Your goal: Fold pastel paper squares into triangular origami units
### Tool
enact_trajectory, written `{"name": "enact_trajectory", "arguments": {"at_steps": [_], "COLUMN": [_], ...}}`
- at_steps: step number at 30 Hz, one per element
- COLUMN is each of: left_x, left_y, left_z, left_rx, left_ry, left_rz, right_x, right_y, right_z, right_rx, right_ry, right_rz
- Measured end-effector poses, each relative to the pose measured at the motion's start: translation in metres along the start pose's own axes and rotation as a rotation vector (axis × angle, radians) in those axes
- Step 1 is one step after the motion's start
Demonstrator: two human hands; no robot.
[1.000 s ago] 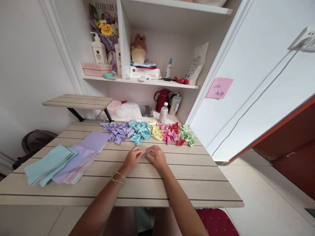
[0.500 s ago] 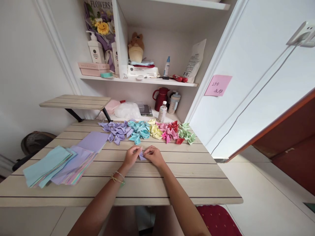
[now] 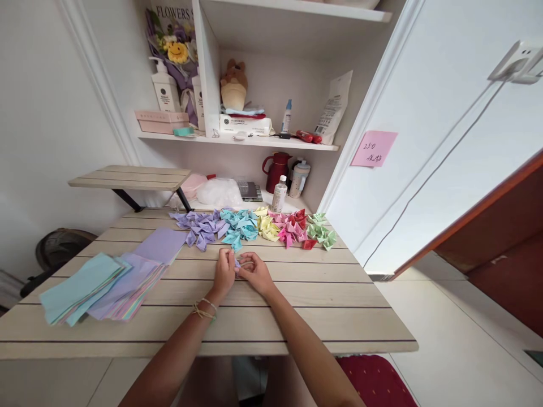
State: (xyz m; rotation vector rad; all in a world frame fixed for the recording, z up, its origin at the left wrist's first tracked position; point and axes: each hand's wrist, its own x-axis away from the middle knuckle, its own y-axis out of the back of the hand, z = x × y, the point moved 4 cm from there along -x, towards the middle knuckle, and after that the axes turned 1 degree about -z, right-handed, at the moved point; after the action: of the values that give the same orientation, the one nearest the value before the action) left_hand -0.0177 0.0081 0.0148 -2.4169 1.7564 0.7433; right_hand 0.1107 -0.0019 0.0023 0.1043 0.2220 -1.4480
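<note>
Between my hands, just above the middle of the desk, is a small piece of folded purple paper (image 3: pixel 237 264), mostly hidden by fingers. My left hand (image 3: pixel 224 269) is closed around its left side. The thumb and fingers of my right hand (image 3: pixel 255 272) pinch it from the right. Just beyond my hands lies a row of folded paper boats: purple ones (image 3: pixel 202 229), blue ones (image 3: pixel 240 225), yellow ones (image 3: pixel 267 227), pink ones (image 3: pixel 292 230), red ones and green ones (image 3: pixel 321 232).
Stacks of coloured paper sheets (image 3: pixel 123 277) lie on the desk's left, near a small raised wooden shelf (image 3: pixel 131 176). Behind the boats stand a clear bottle (image 3: pixel 279 194), a red jug (image 3: pixel 277 171) and a light cup (image 3: pixel 300 178). A pink note (image 3: pixel 374 148) is on the right wall.
Both hands have shifted slightly left and drawn closer together. The purple paper, earlier low over the desk and more visible, is now raised and largely covered by my fingers.
</note>
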Motion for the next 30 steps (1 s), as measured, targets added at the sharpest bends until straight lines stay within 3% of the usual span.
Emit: {"name": "enact_trajectory", "arguments": {"at_steps": [5,9,14,20,25,30], "left_x": [0.0,0.001,0.001,-0.005,-0.006,-0.003], "left_y": [-0.014,-0.02,-0.018,-0.013,-0.014,-0.015], "left_z": [0.005,0.005,0.009,0.009,0.006,0.005], "left_rx": [0.385,0.457,0.464,0.539,0.581,0.6], "left_ry": [0.21,0.309,0.382,0.361,0.35,0.35], "left_rz": [0.259,0.401,0.4,0.286,0.352,0.371], "right_x": [-0.004,-0.006,-0.006,-0.007,-0.005,-0.003], "right_y": [0.018,0.028,0.026,0.034,0.04,0.036], "right_z": [0.002,0.007,0.008,0.012,0.02,0.023], "right_rx": [0.095,0.187,0.24,0.236,0.394,0.508], "right_ry": [0.025,0.079,0.133,0.155,0.273,0.386], "right_rz": [-0.063,-0.106,-0.114,-0.172,-0.182,-0.094]}}
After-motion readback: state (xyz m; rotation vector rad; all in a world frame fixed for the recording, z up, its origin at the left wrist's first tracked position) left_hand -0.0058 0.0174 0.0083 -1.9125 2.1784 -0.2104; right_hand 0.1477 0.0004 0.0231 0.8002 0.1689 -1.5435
